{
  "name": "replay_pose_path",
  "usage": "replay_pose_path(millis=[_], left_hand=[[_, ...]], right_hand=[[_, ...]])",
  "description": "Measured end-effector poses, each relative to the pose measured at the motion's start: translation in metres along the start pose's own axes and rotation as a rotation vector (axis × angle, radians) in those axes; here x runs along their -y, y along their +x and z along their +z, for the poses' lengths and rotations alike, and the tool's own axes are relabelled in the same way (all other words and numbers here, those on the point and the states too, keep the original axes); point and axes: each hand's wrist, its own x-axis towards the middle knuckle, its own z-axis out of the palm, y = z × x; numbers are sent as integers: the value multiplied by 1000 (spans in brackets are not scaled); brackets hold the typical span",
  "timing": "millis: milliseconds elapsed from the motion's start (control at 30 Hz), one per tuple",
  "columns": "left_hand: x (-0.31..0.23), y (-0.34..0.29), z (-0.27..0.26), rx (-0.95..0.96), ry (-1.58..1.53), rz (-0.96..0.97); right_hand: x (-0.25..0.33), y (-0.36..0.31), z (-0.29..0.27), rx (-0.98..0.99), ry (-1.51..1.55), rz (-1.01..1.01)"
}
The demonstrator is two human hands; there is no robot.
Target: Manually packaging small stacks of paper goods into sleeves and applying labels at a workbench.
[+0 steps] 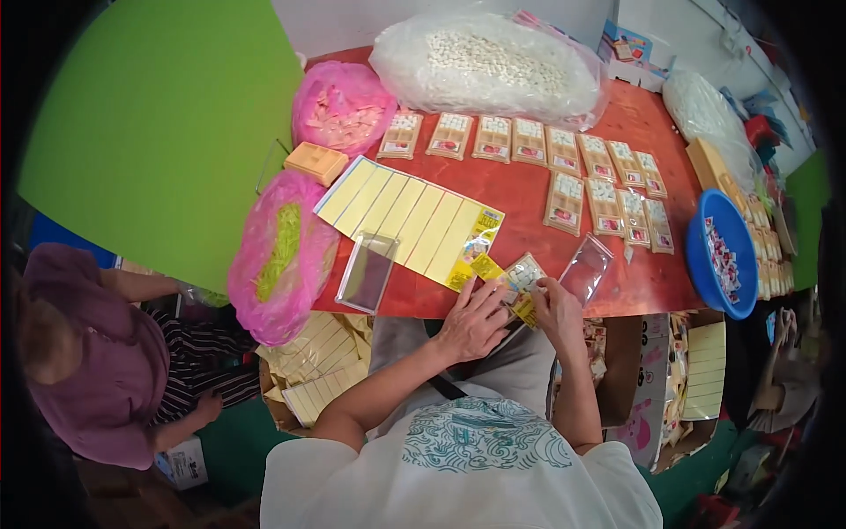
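Note:
At the front edge of the red table, my left hand [476, 324] is closed around the left side of a small tray [526, 273] of white pieces. Against it sits a yellow printed card [490, 268]; how the two fit together is partly hidden by my fingers. My right hand [560, 310] pinches the tray's right side. Just right of that hand lies a clear plastic case [586, 268]. To the left, a stack of yellow striped sheets [397, 212] reaches almost to my left hand, with another clear case [368, 269] overlapping its lower edge.
Filled beige trays [564, 201] stand in rows at the back right. Behind them is a big clear bag [485, 66] of white pieces. Pink bags [339, 101] lie left, a blue basin [721, 253] right. Cardboard boxes [626, 370] flank my legs. A person [97, 353] sits at left.

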Motion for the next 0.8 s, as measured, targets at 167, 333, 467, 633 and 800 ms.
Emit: replay_pose_path(millis=[167, 333, 467, 633, 800], left_hand=[[-4, -6, 3, 48, 24, 11], [-7, -9, 2, 56, 47, -3], [-5, -10, 3, 72, 59, 2], [-2, -9, 2, 66, 58, 2], [-7, -8, 4, 74, 64, 26]], right_hand=[[-5, -4, -2, -86, -78, -97], [3, -5, -12, -21, -114, -39], [5, -2, -17, -76, -191, -104], [32, 76, -18, -118, -232, -255], [49, 233, 8, -34, -403, -189]])
